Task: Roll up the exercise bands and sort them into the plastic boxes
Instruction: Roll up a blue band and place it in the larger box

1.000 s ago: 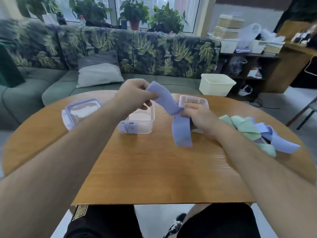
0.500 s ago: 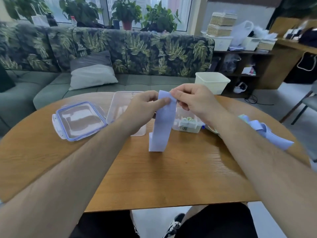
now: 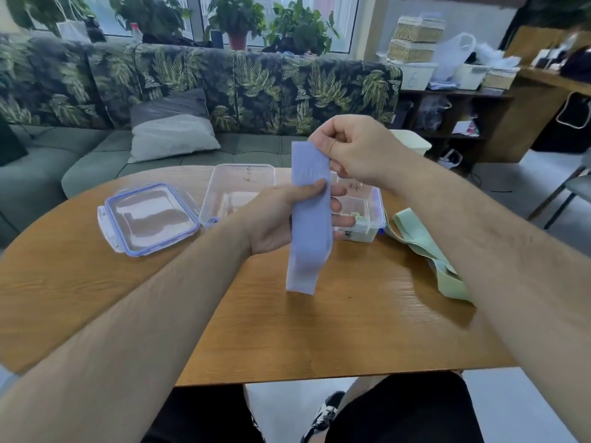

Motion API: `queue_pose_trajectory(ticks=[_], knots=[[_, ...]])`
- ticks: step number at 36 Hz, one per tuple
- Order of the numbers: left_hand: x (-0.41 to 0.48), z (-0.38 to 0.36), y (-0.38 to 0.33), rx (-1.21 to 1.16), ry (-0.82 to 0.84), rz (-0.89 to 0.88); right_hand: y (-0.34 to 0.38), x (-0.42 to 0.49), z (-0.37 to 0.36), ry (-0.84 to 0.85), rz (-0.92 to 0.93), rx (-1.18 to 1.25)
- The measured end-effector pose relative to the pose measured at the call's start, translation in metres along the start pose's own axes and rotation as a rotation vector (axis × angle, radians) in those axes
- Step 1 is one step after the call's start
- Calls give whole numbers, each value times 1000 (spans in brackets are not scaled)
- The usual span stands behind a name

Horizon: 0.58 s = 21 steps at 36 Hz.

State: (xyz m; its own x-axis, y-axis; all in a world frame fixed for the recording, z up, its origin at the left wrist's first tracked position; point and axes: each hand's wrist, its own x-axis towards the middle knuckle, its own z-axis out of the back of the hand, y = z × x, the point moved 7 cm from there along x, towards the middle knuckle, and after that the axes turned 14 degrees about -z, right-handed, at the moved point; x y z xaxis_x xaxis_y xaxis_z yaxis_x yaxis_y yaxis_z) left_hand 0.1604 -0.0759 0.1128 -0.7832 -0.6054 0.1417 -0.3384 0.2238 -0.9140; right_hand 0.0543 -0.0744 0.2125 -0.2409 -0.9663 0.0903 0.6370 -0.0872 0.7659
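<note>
The grip of the right hand (image 3: pixel 358 155) pinches the top end of a flat lilac-blue elastic band (image 3: pixel 308 247). The left hand (image 3: pixel 278 222) clasps its middle between thumb and fingers. It hangs straight over the wooden counter (image 3: pixel 351 321), before two open clear plastic boxes (image 3: pixel 238 174). Rolling seems about to begin, which calls for curling the top end tightly downward.

Soft daylight from the rear windows (image 3: pixel 179 14); wide-angle bending at edges, slight motion blur throughout.

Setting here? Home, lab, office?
Probably a living room or lounge, possibly in an office: leaf-print sofa with a cushion, potted plants behind it, and cluttered storage shelves.
</note>
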Motion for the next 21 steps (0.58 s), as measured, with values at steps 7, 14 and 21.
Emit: queue_pose_trajectory(ticks=[7, 14, 21], knots=[[0, 12, 23, -61, -35, 77, 0, 14, -12, 33, 52, -211], [-21, 18, 70, -118, 32, 260, -32, 56, -18, -17, -104, -200], [-37, 25, 98, -233, -42, 375, -59, 94, -48, 17, -235, -376]])
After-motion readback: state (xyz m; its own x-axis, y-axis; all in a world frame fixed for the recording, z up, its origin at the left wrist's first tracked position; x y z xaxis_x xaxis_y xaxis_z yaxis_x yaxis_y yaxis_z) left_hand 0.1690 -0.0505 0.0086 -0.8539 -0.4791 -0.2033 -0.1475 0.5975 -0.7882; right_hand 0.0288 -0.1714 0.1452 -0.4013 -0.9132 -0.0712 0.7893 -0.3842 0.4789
